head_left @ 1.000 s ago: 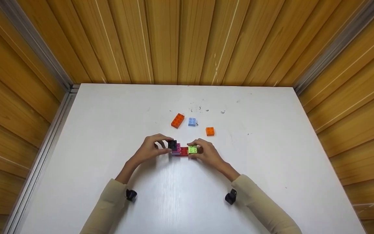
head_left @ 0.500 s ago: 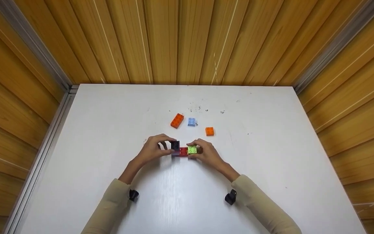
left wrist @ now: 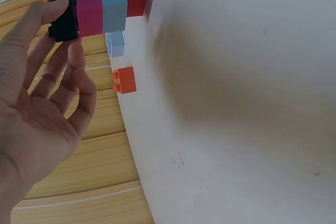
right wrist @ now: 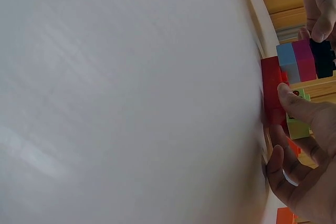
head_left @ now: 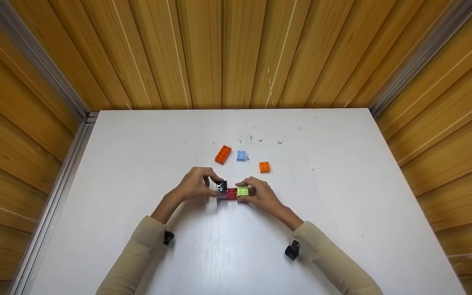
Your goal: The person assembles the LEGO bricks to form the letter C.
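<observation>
Between thumb and fingers, my left hand (head_left: 195,183) pinches a black brick (left wrist: 64,24). It sits right over a magenta brick (left wrist: 89,11), which is stacked on a light blue brick (left wrist: 114,8). That column stands on the left end of a long red brick (right wrist: 270,82), low on the table. A lime green brick (head_left: 242,190) is on the red brick's right end. My right hand (head_left: 262,193) grips this end, thumb on the near side where green meets red, fingers on the far side. Red studs show between the two stacks.
Beyond the hands on the white table (head_left: 146,143) lie a long orange-red brick (head_left: 223,155), a loose light blue brick (head_left: 241,155) and a small orange brick (head_left: 264,166). Wood-look panels (head_left: 236,53) stand along the back and sides.
My left hand has moved slightly right, bringing the black brick from the left edge of the magenta brick to over it, covering its studs. My right hand has kept its grip.
</observation>
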Motion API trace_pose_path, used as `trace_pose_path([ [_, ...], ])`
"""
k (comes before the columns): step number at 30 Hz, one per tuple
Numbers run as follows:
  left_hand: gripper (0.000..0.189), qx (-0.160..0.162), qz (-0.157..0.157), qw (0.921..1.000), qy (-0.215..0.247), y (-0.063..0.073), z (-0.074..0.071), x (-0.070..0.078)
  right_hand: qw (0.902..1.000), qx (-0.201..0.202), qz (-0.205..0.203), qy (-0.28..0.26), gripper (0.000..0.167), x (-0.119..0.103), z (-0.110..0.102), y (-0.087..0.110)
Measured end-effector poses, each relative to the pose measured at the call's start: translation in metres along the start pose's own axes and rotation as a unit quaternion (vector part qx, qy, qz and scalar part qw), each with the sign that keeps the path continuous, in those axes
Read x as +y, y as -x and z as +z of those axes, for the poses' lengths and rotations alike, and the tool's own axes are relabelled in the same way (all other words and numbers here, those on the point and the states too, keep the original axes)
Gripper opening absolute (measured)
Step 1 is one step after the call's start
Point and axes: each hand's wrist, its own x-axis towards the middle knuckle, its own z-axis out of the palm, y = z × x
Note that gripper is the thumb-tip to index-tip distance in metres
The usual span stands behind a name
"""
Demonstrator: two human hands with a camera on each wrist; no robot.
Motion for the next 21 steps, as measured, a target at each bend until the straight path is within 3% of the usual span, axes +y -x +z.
trace_pose_path([
  [13,0.040,0.027,-0.015,0.9994,-0.016,0.0017,0.0065,0.0015,1.0000,0.002,-0.008,-0.006,0.041,-0.0026,-0.0020,0.0008],
  [21,0.041,0.030,-0.001,0.9983,-0.050,0.0064,0.0091,0.0030,0.9981,0.023,-0.053,0.023,0.039,-0.0014,0.0007,0.0030],
])
